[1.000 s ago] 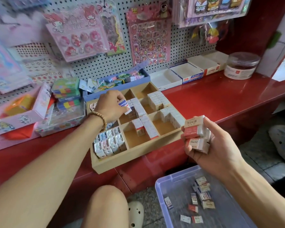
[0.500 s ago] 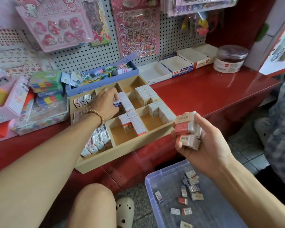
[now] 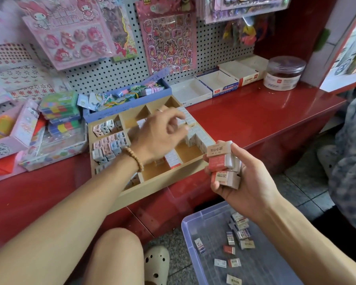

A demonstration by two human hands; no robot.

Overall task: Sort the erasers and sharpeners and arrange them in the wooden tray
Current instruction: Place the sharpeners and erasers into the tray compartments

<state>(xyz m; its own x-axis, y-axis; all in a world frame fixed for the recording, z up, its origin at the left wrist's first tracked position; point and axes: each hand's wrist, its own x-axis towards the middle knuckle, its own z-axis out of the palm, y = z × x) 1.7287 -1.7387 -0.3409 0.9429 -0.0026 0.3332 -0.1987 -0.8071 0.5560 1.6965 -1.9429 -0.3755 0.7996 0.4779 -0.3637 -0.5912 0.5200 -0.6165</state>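
The wooden tray (image 3: 152, 189) lies on the red counter. Its left compartments hold small pastel sharpeners (image 3: 109, 140). White erasers (image 3: 201, 140) stand in rows in the middle and right compartments. My left hand (image 3: 160, 134) hovers over the tray's middle with fingers loosely curled and nothing visible in them; it hides part of the eraser rows. To the right of the tray, my right hand (image 3: 249, 184) grips a stack of red-and-tan erasers (image 3: 222, 161).
A clear plastic bin (image 3: 190, 233) on the floor holds several loose erasers (image 3: 238, 233). Behind the tray sit a blue box of clips (image 3: 127, 95), white cardboard boxes (image 3: 193, 91) and a clear jar (image 3: 284, 73). Another person (image 3: 349, 151) sits at right. My knee (image 3: 115, 256) is below the counter.
My left hand set an eraser into the tray's middle row, let it go and lifted away to the right. The right hand kept its stack; the camera shifted.
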